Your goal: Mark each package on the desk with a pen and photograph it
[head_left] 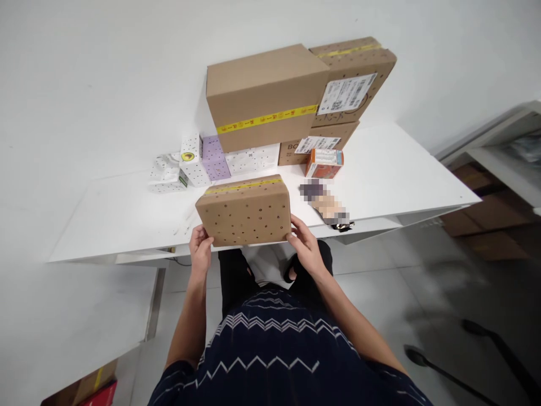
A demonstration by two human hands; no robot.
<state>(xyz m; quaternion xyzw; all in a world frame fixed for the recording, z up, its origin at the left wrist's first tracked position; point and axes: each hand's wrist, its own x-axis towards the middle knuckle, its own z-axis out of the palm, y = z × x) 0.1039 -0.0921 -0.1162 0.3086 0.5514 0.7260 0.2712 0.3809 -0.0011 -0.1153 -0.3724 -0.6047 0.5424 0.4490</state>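
Observation:
A brown cardboard box (247, 217) with small dark printed marks and yellow tape along its top edge is held upright near the front edge of the white table. My left hand (200, 246) grips its lower left corner, thumb on the near face. At the lower right corner my right hand (305, 243) grips it the same way, fingers partly behind the box. Whether the box's bottom rests on the table edge I cannot tell.
Behind stand a large cardboard box (262, 98), a labelled carton (355, 84), a purple box (214, 158), a white dotted box (193, 160) and an orange box (324, 163). A partly blurred-out item (325, 203) lies right of my hands. Shelves with cartons (492, 220) stand at right.

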